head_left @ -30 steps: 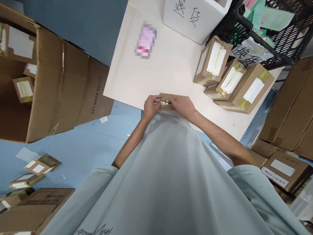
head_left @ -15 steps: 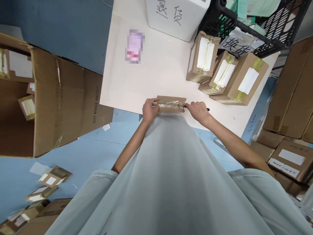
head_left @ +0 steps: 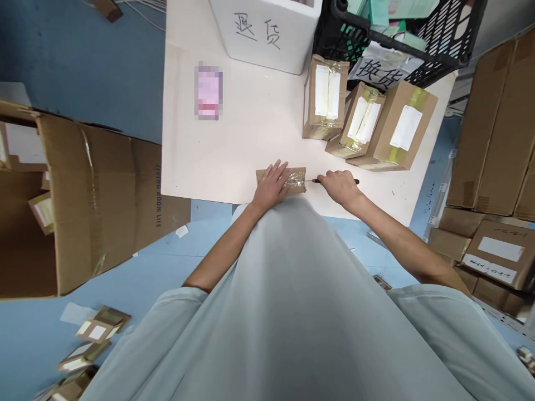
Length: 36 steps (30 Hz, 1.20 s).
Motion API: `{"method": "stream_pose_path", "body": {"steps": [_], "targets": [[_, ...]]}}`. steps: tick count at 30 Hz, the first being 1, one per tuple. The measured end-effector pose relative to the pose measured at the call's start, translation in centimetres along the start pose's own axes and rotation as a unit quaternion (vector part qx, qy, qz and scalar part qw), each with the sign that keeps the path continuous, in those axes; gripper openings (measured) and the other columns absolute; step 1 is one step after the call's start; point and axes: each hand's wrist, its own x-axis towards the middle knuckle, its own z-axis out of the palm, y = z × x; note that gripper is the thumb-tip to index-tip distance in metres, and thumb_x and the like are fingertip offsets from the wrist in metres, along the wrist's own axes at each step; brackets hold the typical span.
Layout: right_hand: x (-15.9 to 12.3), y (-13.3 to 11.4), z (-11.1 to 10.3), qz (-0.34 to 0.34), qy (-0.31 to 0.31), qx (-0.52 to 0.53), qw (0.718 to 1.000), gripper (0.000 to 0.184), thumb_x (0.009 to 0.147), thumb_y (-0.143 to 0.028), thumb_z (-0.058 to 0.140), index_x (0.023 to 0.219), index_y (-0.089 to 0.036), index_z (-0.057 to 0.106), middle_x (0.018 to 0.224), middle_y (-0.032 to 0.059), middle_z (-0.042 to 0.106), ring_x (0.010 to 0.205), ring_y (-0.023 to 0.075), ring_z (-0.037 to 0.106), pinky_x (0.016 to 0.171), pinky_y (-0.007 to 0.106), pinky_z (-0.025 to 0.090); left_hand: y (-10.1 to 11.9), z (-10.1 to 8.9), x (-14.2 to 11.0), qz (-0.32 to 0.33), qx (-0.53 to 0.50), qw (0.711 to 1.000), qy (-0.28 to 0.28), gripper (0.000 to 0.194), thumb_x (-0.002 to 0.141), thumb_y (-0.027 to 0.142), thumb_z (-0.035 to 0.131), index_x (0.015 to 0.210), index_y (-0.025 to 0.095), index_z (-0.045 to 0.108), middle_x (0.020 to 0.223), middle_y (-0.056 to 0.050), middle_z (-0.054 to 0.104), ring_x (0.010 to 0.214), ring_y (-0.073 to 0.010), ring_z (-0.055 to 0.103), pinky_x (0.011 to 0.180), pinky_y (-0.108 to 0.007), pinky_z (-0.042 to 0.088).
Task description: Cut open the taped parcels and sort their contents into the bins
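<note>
A small brown cardboard box (head_left: pixel 296 177) sealed with clear tape lies at the near edge of the white table (head_left: pixel 251 133). My left hand (head_left: pixel 273 185) rests flat on top of it, fingers stretched out. My right hand (head_left: pixel 340 186) is closed around a thin tool with a red and black handle (head_left: pixel 324 180), whose tip points at the box's right end.
Three taped brown boxes (head_left: pixel 363 125) with white labels stand at the table's right. Behind them are a white bin with handwriting (head_left: pixel 267 30) and a black crate (head_left: pixel 397 39). A large open carton (head_left: pixel 83 195) sits on the blue floor at left; stacked cartons (head_left: pixel 489 161) at right.
My left hand went from pinching the box's left end to lying flat on it. My right hand slid along the tape seam to the right, off the box.
</note>
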Motion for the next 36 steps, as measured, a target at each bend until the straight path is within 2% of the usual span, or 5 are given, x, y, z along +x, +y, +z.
{"method": "stream_pose_path", "body": {"steps": [6,12,16,28,36], "targets": [[-1.8,0.4,1.1,0.053,0.03,0.12,0.991,0.047,0.117,-0.032,0.044,0.155,-0.021,0.068,0.125,0.02,0.084,0.112,0.0384,0.079,0.089,0.042,0.053,0.4,0.4,-0.5,-0.012,0.028,0.999,0.013,0.057,0.109,0.047,0.06,0.162,0.026,0.062,0.181,-0.012,0.048,0.176,-0.0365,0.03,0.144,-0.06,0.015],[-2.3,-3.3,3.0,0.104,0.03,0.217,0.97,0.063,0.117,-0.032,0.041,0.179,-0.024,0.041,0.13,0.015,0.084,0.114,0.0355,0.079,0.097,0.04,0.057,0.9,0.9,-0.5,-0.031,0.158,0.987,-0.019,0.065,0.116,0.05,0.045,0.174,0.022,0.05,0.187,-0.018,0.032,0.168,-0.0407,0.042,0.135,-0.062,0.031],[-2.4,-5.7,2.9,0.143,0.011,0.234,0.962,0.063,0.119,-0.029,0.035,0.181,-0.024,0.037,0.129,0.0164,0.084,0.116,0.0346,0.079,0.1,0.042,0.057,0.5,1.1,-0.5,0.017,0.166,0.985,-0.038,0.058,0.117,0.043,0.043,0.171,0.027,0.054,0.187,-0.013,0.034,0.174,-0.0373,0.034,0.137,-0.063,0.028],[-1.3,-9.3,-0.9,0.187,-0.052,0.201,0.96,0.064,0.113,-0.005,0.041,0.177,-0.006,0.04,0.133,0.026,0.079,0.129,0.0289,0.078,0.102,0.035,0.06,0.3,1.2,-0.2,0.034,0.108,0.993,-0.037,0.048,0.117,0.039,0.049,0.161,0.033,0.066,0.184,-0.007,0.043,0.176,-0.0332,0.029,0.143,-0.063,0.019],[-1.0,-9.2,-0.5,0.179,-0.077,0.193,0.962,0.058,0.11,-0.003,0.048,0.168,-0.008,0.052,0.137,0.0259,0.078,0.133,0.0294,0.076,0.103,0.034,0.059,0.3,1.3,-0.2,0.045,0.099,0.994,-0.032,0.047,0.116,0.034,0.048,0.157,0.031,0.069,0.184,-0.007,0.041,0.176,-0.0338,0.03,0.143,-0.064,0.021]]}}
